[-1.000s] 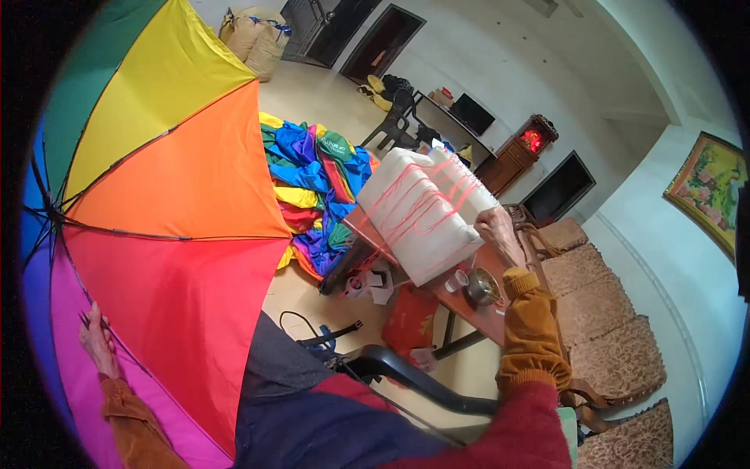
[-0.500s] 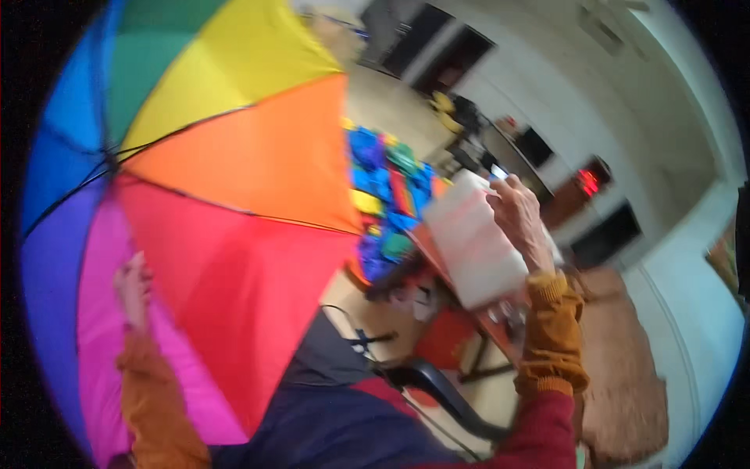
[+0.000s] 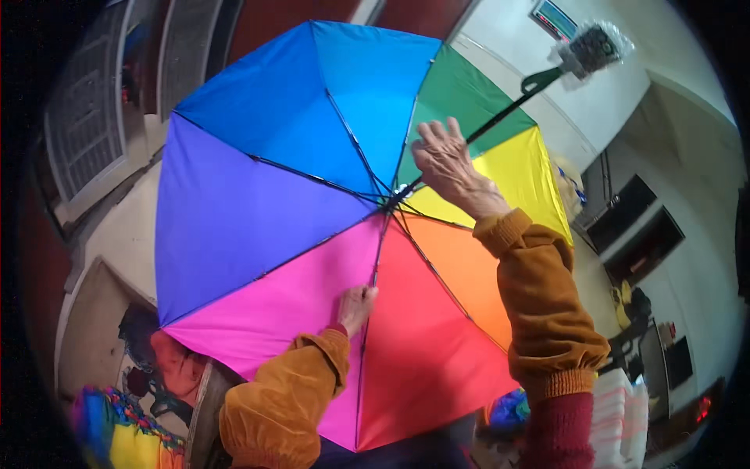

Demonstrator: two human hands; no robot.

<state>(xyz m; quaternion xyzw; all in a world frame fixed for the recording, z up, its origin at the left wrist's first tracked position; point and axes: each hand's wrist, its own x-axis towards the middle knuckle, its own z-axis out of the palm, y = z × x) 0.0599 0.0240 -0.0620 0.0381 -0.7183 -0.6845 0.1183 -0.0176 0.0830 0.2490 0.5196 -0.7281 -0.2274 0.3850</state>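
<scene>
An opened umbrella [image 3: 258, 187] with rainbow panels fills the middle, its inside and black ribs facing me. My left hand [image 3: 358, 306] is closed at a rib between the pink and red panels, apparently pinching it. My right hand [image 3: 449, 162] crosses in front of the black shaft [image 3: 508, 109], close to the hub. Its fingers are bent but apart; whether the palm touches the shaft is hidden. At the shaft's upper right end, the dark handle [image 3: 595, 51] is wrapped in clear plastic, with a strap loop beside it.
Bright folded fabric [image 3: 133, 438] lies at the lower left, beside a red cloth [image 3: 178, 363]. More coloured fabric [image 3: 509, 408] shows below the umbrella's rim. A white stack [image 3: 619, 418] stands at the lower right. Lattice doors [image 3: 86, 117] are at the upper left.
The view has swung left, so the umbrella now fills the middle. My right hand has gone from the white stack to the umbrella's shaft. The left hand stays by the pink panel.
</scene>
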